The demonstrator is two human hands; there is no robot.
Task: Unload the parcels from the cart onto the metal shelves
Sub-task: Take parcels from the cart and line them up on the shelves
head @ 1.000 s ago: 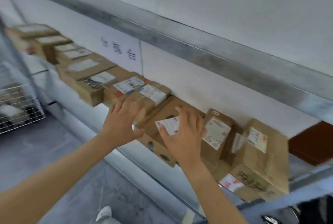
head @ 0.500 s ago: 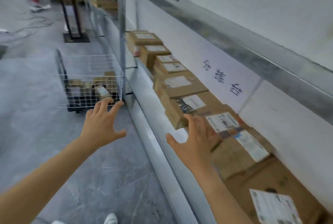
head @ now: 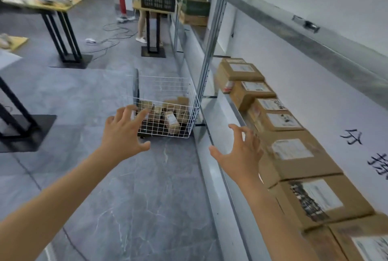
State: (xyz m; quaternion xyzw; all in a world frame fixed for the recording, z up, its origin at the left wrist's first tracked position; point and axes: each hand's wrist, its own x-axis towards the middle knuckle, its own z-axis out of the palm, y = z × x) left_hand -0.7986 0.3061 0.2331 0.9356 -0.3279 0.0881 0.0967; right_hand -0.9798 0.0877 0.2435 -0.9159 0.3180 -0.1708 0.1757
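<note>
One head cam, wide-angle; looks fwd & down along the aisle; metal shelf (head: 226,208) runs up the right side; cart (head: 161,102) mid-distance ahead; left hand (head: 123,132) & right hand (head: 241,151) nearest the lens.

Both forearms (head: 63,193) are bare, uncovered from the lower edge of view to the left hand (head: 123,134) and right hand (head: 241,155) — each with slender fingers (head: 124,112).
</note>
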